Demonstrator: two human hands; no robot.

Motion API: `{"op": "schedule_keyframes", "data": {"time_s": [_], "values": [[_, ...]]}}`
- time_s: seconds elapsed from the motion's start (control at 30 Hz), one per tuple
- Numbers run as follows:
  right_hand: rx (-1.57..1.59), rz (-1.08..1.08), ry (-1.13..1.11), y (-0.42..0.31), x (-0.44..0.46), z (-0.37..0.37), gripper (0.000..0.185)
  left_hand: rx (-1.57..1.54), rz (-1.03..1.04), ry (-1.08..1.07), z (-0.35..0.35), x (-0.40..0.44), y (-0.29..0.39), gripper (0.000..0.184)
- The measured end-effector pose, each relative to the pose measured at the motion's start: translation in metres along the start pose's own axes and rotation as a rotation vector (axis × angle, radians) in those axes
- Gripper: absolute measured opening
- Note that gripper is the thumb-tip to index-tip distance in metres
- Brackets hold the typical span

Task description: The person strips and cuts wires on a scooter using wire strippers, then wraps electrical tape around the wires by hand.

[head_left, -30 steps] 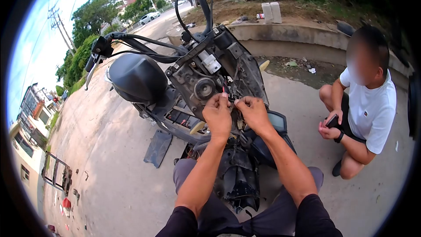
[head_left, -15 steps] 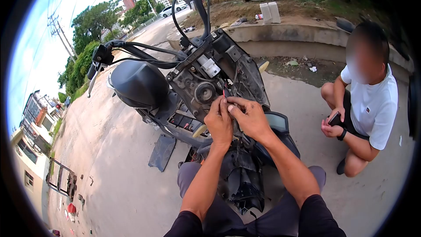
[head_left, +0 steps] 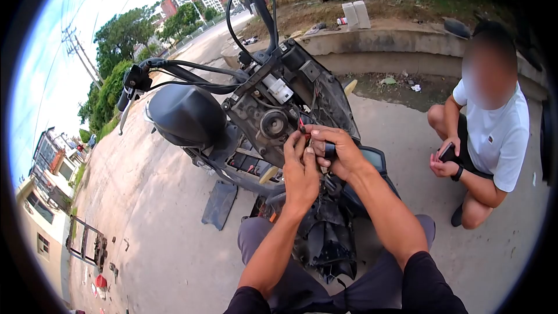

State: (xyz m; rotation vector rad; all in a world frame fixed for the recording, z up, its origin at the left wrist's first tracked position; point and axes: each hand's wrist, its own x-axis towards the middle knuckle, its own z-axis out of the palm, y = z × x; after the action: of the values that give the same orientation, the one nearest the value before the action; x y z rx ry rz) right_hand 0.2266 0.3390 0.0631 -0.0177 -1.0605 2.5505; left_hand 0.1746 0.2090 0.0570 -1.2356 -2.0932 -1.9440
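A partly stripped scooter [head_left: 264, 102] stands in front of me, its front panel off and wiring exposed. Fingertips of my left hand [head_left: 300, 174] pinch a thin red wire [head_left: 301, 123] with a dark part at its end, just beside the round horn [head_left: 274, 123]. My right hand [head_left: 347, 154] touches the same spot with its index finger. Its other fingers curl around a small black roll [head_left: 330, 150] that looks like electrical tape. The wire's lower end is hidden behind my fingers.
A person in a white shirt [head_left: 491, 134] squats at the right, holding a phone [head_left: 447, 152]. A dark panel [head_left: 220, 204] lies on the ground left of the scooter. A metal frame [head_left: 87, 241] lies farther left. A low concrete ledge [head_left: 401, 43] runs behind.
My right hand has turned and shifted slightly right, so the black roll in it now shows. My left hand's fingers have spread a little below the wire. The view has tilted slightly.
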Motion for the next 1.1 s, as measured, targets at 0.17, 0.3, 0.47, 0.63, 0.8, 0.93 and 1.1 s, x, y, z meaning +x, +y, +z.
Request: {"op": "schedule_keyframes", "data": {"time_s": [0.17,0.3,0.47,0.63,0.8,0.93,1.1], "values": [[0.116,0.034,-0.056,0.004,0.001,0.001,0.041,-0.328,-0.087,0.098,0.003,0.001,-0.01,0.046],[0.186,0.034,-0.108,0.002,0.005,-0.004,0.037,-0.525,-0.096,0.228,0.006,0.0,-0.016,0.04],[0.055,0.003,-0.092,-0.001,0.004,-0.009,0.033,-0.63,-0.216,0.174,0.003,0.011,-0.024,0.036],[-0.074,-0.02,-0.06,-0.004,-0.001,-0.006,0.034,-0.637,-0.317,0.094,0.002,0.025,-0.014,0.039],[-0.202,-0.03,0.031,-0.002,-0.003,-0.004,0.038,-0.767,-0.461,0.058,-0.006,0.031,-0.016,0.02],[-0.364,-0.093,0.108,0.006,0.0,-0.004,0.036,-0.886,-0.572,0.044,-0.012,0.036,-0.015,0.02],[-0.645,-0.198,0.163,0.006,-0.004,-0.001,0.028,-0.984,-0.666,0.001,-0.018,0.038,-0.016,0.021]]}}
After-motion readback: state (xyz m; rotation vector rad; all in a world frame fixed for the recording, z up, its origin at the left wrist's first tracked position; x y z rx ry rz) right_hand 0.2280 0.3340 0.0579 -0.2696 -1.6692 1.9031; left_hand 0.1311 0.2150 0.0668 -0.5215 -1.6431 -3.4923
